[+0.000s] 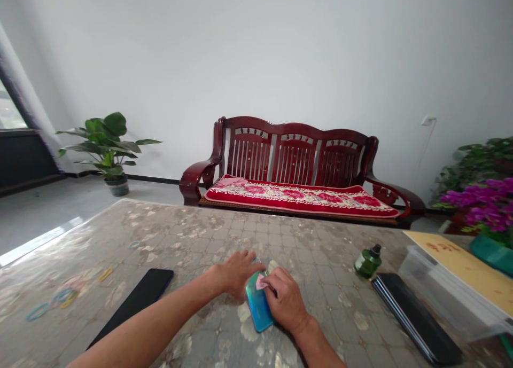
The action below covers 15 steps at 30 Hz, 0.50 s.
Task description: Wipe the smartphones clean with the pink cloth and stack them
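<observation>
A shiny blue-green phone [259, 309] lies on the patterned tablecloth in front of me, glossy back upward. My left hand [239, 272] holds it at its far left edge, with one finger reaching across the far end. Pinched in my right hand [285, 298] is a small pink piece of cloth or paper [261, 282], pressed against the upper part of the phone's back. The fingers of my right hand are curled, and they cover part of the phone's right side.
A black phone [140, 298] lies left, partly behind my left forearm. Several rubber bands [60, 298] are further left. At right are a green bottle [367, 261], a dark long case [417, 317] and a clear plastic box [444, 298] under a yellow board [460, 269]. A wooden bench [296, 154] stands beyond.
</observation>
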### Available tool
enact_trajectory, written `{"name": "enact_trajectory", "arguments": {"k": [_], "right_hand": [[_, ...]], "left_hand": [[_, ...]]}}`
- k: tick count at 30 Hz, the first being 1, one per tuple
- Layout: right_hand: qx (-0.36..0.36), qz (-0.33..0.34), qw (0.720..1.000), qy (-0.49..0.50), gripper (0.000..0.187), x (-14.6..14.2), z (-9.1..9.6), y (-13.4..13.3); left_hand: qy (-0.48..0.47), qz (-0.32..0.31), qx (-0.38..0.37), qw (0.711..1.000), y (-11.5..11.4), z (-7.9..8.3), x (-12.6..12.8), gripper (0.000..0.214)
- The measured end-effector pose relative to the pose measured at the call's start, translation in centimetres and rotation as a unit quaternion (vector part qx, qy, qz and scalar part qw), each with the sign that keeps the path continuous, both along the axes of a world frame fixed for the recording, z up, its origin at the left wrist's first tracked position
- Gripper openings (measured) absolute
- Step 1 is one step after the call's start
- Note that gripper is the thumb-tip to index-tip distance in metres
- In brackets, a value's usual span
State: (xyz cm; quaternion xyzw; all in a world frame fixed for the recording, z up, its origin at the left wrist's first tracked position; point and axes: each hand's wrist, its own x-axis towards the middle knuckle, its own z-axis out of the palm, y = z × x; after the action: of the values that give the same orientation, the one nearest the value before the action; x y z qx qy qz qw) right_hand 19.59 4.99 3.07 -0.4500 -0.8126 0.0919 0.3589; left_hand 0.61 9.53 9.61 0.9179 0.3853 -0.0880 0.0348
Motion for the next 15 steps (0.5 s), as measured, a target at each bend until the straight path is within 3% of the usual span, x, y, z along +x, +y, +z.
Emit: {"name": "enact_trajectory", "arguments": {"k": [3, 7, 15], "right_hand": [[-0.005, -0.013, 1.000, -0.010, 0.019, 0.1, 0.1, 0.1], [-0.013, -0.038, 0.999, -0.028, 0.022, -0.1, 0.2, 0.2], [-0.004, -0.065, 0.996, -0.067, 0.024, -0.2, 0.6, 0.2]], "left_hand": [[-0.019, 0.047, -0.015, 0.999, -1.2, -0.4, -1.4, 0.084], [-0.065, 0.103, -0.026, 0.992, -3.0, -1.4, -2.6, 0.066], [-0.079, 0.217, -0.033, 0.972, -5.7, -2.5, -1.5, 0.068]]}}
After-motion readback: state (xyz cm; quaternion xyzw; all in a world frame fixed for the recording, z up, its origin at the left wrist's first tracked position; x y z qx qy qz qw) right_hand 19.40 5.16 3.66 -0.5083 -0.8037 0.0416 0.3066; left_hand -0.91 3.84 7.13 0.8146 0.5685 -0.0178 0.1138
